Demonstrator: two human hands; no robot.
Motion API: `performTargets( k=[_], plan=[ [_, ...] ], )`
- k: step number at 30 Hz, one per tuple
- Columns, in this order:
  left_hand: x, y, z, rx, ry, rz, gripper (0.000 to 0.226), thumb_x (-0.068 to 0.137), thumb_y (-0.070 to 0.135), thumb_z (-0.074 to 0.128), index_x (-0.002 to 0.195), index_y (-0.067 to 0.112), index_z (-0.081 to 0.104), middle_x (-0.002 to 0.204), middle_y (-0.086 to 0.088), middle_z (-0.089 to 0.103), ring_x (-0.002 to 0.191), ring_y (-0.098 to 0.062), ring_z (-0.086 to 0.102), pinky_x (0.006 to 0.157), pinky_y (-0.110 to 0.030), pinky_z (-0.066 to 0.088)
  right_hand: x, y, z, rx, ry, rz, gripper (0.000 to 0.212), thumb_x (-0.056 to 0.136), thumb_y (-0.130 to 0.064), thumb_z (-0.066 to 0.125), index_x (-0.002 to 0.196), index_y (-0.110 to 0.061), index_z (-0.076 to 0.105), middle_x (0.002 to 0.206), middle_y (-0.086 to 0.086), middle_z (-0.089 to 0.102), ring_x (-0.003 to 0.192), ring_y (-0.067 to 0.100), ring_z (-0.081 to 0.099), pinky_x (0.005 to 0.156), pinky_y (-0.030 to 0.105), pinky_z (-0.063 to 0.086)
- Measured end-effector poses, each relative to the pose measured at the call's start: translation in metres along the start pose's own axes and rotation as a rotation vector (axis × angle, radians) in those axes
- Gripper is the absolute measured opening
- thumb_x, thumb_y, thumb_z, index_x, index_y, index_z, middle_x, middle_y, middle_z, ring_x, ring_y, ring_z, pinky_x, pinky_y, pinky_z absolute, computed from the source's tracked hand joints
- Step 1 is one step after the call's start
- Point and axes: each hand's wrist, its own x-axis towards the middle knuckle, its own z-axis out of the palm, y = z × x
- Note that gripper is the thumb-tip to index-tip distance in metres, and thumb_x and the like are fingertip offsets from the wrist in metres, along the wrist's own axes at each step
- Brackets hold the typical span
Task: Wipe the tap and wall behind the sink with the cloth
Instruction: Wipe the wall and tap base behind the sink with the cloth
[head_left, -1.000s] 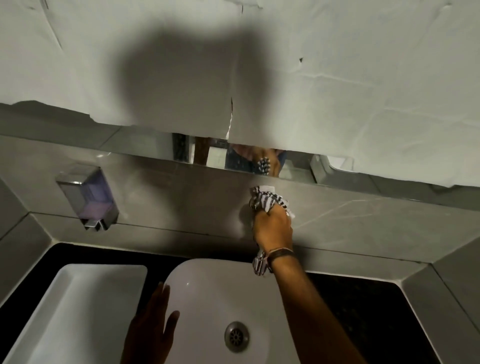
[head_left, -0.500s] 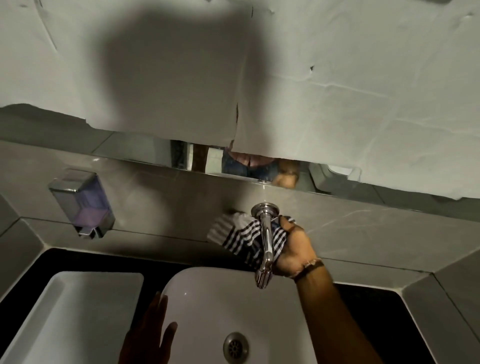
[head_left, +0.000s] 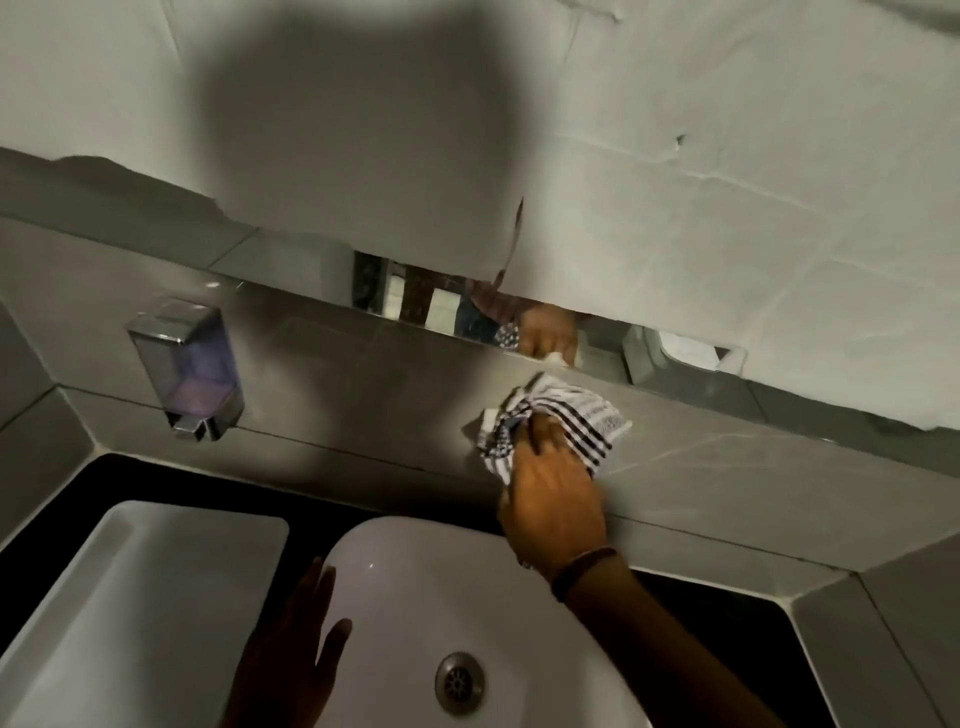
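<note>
My right hand (head_left: 550, 499) is shut on a white cloth with dark stripes (head_left: 576, 421), pressing it against the grey tiled wall (head_left: 363, 384) just above the sink. The hand and cloth cover the tap, so it is hidden. Below them sits the white oval sink (head_left: 415, 582) with its metal drain (head_left: 460, 684). My left hand (head_left: 291, 660) rests flat on the sink's left rim, fingers spread and holding nothing.
A soap dispenser (head_left: 184, 366) with purple liquid hangs on the wall at left. A white rectangular tray (head_left: 130, 613) lies on the black counter (head_left: 727, 623) left of the sink. White paper (head_left: 675, 182) covers most of the mirror above; a narrow mirror strip (head_left: 415, 306) shows beneath it.
My right hand has risen with the cloth from around the tap spout to the wall above it, and it now hides the tap. The left hand stays on the sink rim.
</note>
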Motion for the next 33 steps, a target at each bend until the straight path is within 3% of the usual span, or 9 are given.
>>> performTargets(
  k=[5,10,13,18,20,22,26,29,33],
  plan=[
    [-0.004,0.004,-0.003,-0.045,0.037,-0.01,0.085,0.091,0.069,0.008,0.15,0.015,0.036,0.156,-0.008,0.04,0.14,-0.031,0.043,0.103,-0.054,0.049,0.024,-0.011,-0.011,-0.486,-0.242,-0.258,0.049,0.094,-0.036,0.046,0.135,-0.015,0.064,0.144,0.011,0.06,0.138,0.031,0.048,0.121,0.046,0.026],
    [-0.006,0.004,-0.005,-0.089,0.043,-0.024,0.086,0.091,0.069,0.007,0.149,0.013,0.038,0.156,-0.008,0.039,0.142,-0.031,0.04,0.11,-0.053,0.041,0.063,-0.027,-0.023,-0.818,-0.606,-0.397,0.053,0.104,-0.035,0.04,0.154,-0.017,0.041,0.162,0.005,0.041,0.151,0.03,0.037,0.12,0.047,0.034],
    [-0.006,0.003,-0.003,-0.097,0.042,-0.018,0.088,0.089,0.071,0.005,0.15,0.014,0.035,0.158,-0.007,0.036,0.143,-0.029,0.038,0.111,-0.052,0.041,0.075,-0.017,-0.033,-0.52,-0.616,-0.307,0.044,0.098,-0.036,0.056,0.135,-0.013,0.06,0.138,0.016,0.063,0.127,0.037,0.06,0.104,0.047,0.05],
    [-0.002,0.0,-0.006,-0.087,0.007,0.001,0.088,0.092,0.069,0.009,0.141,0.009,0.05,0.149,-0.011,0.048,0.133,-0.034,0.052,0.104,-0.049,0.042,0.032,0.059,-0.019,0.177,-0.035,-0.478,0.042,0.103,-0.047,0.043,0.144,-0.048,0.049,0.155,-0.025,0.047,0.146,0.001,0.041,0.123,0.027,0.031],
    [-0.001,0.0,-0.005,-0.091,0.007,0.022,0.084,0.094,0.067,0.013,0.136,0.009,0.056,0.146,-0.01,0.051,0.134,-0.028,0.052,0.113,-0.04,0.031,0.009,0.07,0.003,0.644,0.074,-0.306,0.037,0.106,-0.04,0.045,0.14,-0.052,0.053,0.148,-0.031,0.053,0.14,-0.004,0.048,0.115,0.016,0.037],
    [-0.002,0.001,-0.004,-0.14,-0.006,0.019,0.081,0.093,0.067,0.015,0.139,0.011,0.052,0.147,-0.004,0.049,0.149,-0.004,0.02,0.118,-0.023,0.01,-0.005,0.061,0.024,1.144,0.151,-0.03,0.031,0.104,-0.032,0.052,0.13,-0.037,0.068,0.134,-0.013,0.07,0.129,0.012,0.063,0.106,0.024,0.05],
    [0.005,-0.003,0.001,-0.194,0.029,0.078,0.072,0.094,0.067,0.017,0.153,0.028,0.027,0.163,0.011,0.022,0.147,0.009,-0.008,0.112,-0.03,0.025,-0.003,0.035,0.039,1.598,0.353,0.452,0.033,0.102,-0.035,0.053,0.124,-0.019,0.073,0.115,0.009,0.079,0.107,0.029,0.075,0.091,0.05,0.06],
    [0.011,-0.001,0.001,-0.219,0.055,0.135,0.07,0.095,0.066,0.016,0.156,0.034,0.003,0.166,0.021,-0.008,0.148,0.007,-0.008,0.115,-0.018,0.008,0.002,0.031,0.029,1.892,0.279,0.688,0.039,0.104,-0.045,0.048,0.106,-0.022,0.08,0.1,0.009,0.083,0.086,0.027,0.081,0.063,0.041,0.065],
    [0.016,0.0,0.002,-0.207,0.104,0.197,0.071,0.096,0.065,0.014,0.156,0.032,-0.003,0.165,0.021,-0.013,0.148,0.007,-0.01,0.112,-0.009,-0.001,0.012,0.047,0.02,2.243,-0.161,0.802,0.068,0.102,-0.057,0.041,0.137,-0.003,0.061,0.137,0.025,0.065,0.127,0.042,0.063,0.106,0.057,0.049]
  ],
)
